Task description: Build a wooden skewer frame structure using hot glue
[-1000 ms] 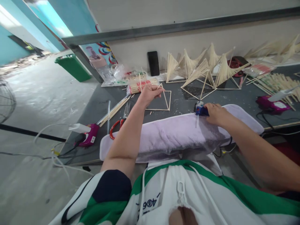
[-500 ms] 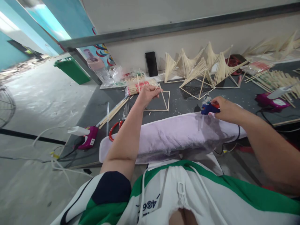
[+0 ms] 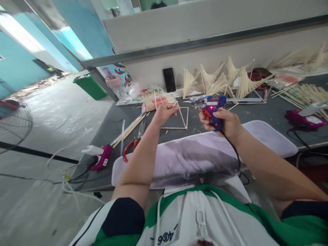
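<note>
Beneath both hands a dark grey tabletop (image 3: 107,126) is seen, its right end cut off by the picture's edge. Nearer the body than the hands, a long lilac plush pad (image 3: 184,153) is partly hidden by both forearms. Beyond the right hand (image 3: 228,123), fanned structures of pale wooden sticks (image 3: 217,84) are lined up, the front one partly covered. In that hand, its fingers curled round the grip, a blue plastic glue gun (image 3: 215,107) is held, nozzle directed toward the left hand (image 3: 165,113) but apart from it; the nozzle's silvery coating cannot be made out clearly. By the left hand, pinched narrow, a tabletop frame of thin pale sticks (image 3: 187,118) is gripped, its left part hidden. Red-handled metal scissors (image 3: 125,152) are partly covered by the left forearm.
</note>
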### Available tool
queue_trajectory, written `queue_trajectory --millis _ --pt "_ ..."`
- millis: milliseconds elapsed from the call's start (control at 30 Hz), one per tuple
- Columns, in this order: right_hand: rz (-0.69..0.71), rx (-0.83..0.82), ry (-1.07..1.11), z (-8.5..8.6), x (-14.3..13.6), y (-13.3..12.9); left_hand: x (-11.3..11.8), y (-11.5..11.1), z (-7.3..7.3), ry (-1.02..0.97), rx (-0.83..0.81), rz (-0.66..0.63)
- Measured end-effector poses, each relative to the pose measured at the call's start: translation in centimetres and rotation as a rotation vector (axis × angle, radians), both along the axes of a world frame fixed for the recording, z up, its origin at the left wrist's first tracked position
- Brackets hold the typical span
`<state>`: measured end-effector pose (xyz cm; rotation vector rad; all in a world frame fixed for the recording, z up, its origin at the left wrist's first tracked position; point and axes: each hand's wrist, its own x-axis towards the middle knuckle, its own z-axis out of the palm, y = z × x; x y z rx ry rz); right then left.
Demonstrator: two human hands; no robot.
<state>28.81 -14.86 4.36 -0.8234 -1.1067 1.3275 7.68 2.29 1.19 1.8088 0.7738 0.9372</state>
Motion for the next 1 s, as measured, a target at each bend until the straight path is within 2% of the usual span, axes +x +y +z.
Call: queue_trajectory --millis 100,200,567,800,1000 --pt "-0.008 0.003 0.014 0.0 -1.0 0.9 0.0 0.1 -0.2 0.0 0.004 -0.009" --pt "-0.105 -0.041 -0.073 0.0 -1.2 1.5 0.0 0.1 -0.3 0.001 0.02 -0.01" --pt "-0.466 -0.016 -0.637 -0.1 -1.8 4.0 0.2 0.5 -0.6 -0.008 0.009 0.01" --pt "-0.498 0.075 -0.852 0.1 -2.6 4.3 0.1 0.5 -0.9 -0.009 -0.005 0.005" --pt "-0.503 0.123 -0.869 0.1 -2.9 4.6 0.1 0.5 -0.8 -0.001 0.008 0.003"
